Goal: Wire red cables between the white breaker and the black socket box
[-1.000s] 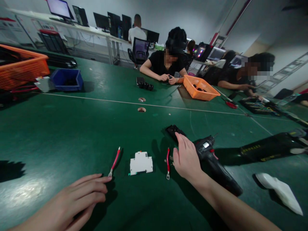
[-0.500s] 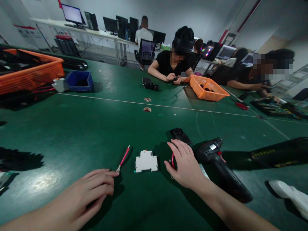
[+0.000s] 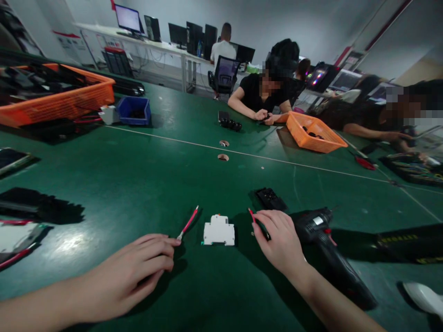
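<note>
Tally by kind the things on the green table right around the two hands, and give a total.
Red wires: 2 (one by the left hand at, one held in the right hand at)
White circuit breaker: 1
Black electric screwdriver: 1
Black block: 1
Total: 5

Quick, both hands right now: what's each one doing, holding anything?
Left hand: empty, flat on the green table, fingertips at the end of a red wire.
Right hand: closed on a second red wire, lifting it beside the white circuit breaker.
</note>
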Motion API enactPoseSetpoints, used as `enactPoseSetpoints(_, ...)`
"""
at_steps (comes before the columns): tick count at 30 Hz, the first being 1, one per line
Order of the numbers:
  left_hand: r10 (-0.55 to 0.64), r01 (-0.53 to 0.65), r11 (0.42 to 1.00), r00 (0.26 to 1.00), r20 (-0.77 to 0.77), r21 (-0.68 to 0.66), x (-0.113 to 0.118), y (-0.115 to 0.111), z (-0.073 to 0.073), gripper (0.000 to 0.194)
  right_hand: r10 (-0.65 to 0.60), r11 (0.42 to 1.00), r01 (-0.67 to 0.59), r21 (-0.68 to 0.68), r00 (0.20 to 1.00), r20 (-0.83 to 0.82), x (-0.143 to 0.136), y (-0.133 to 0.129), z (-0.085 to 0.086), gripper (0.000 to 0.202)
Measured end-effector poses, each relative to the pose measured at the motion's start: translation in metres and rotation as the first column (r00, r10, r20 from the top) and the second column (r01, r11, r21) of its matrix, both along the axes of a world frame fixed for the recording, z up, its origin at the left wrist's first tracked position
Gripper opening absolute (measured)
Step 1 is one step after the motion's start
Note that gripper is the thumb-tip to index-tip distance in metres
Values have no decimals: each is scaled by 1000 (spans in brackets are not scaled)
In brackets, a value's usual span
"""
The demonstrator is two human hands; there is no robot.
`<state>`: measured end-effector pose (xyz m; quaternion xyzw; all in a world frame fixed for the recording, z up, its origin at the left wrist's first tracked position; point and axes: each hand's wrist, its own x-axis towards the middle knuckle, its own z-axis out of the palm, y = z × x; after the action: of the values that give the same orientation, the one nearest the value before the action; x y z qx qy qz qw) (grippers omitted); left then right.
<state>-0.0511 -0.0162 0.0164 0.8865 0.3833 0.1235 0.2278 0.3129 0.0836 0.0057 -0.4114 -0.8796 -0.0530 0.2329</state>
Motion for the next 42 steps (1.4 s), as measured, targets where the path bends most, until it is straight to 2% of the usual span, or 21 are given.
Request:
enactPoseSetpoints(3, -12, 12, 1000, 1000, 28, 25, 2, 0, 2, 33, 115, 991, -113, -74, 993, 28, -6, -6, 2, 23)
enactPoseSetpoints(5, 6, -9, 998, 998, 58, 56, 3, -1, 3, 33, 152, 983, -145, -114, 987, 56, -7, -8, 2, 24)
enactPoseSetpoints(10, 6, -17, 984, 998, 60, 175, 7, -9, 0, 31, 143, 981, -132, -144, 987, 67, 1, 2, 0, 19)
enactPoseSetpoints(13, 6, -7, 964, 1000, 6, 265, 11, -9, -2, 30, 104, 983, -104, -154, 995, -13, 0, 5, 4, 19)
enactPoseSetpoints(16, 157, -126, 946, 984, -83, 300, 17, 1, 2, 24, 71, 966, -92, -240, 993, -97, -18, -3, 13, 22)
enactPoseSetpoints(18, 273, -220, 925, 951, -142, 311, 22, 13, 5, 22, 80, 955, -94, -281, 995, -63, -36, -11, 18, 27)
enactPoseSetpoints(20, 325, -262, 914, 931, -169, 311, 28, 24, 7, 28, 92, 951, -87, -298, 996, 3, -54, -16, 18, 33)
enactPoseSetpoints(25, 340, -307, 918, 935, -100, 251, 36, 38, -7, 22, 64, 946, -66, -318, 998, -16, -78, -16, 6, 31)
enactPoseSetpoints(28, 337, -320, 921, 941, -40, 220, 33, 41, -18, 16, 95, 935, -101, -341, 995, -34, -75, -13, 2, 40)
enactPoseSetpoints(32, 355, -360, 925, 933, 64, 124, 26, 46, -20, 18, 124, 923, -140, -358, 990, -67, -67, -11, -1, 44)
enactPoseSetpoints(35, 411, -413, 910, 899, 153, -15, 22, 48, -19, 20, 109, 908, -149, -391, 986, -122, -65, -9, -5, 41)
enactPoseSetpoints(38, 490, -456, 871, 835, 251, -184, 18, 48, -20, 21, 62, 894, -135, -428, 982, -179, -63, -8, -10, 44)
enactPoseSetpoints(42, 494, -432, 869, 782, 381, -241, 15, 47, -22, 22, 13, 892, -111, -437, 975, -221, -61, -8, -12, 46)
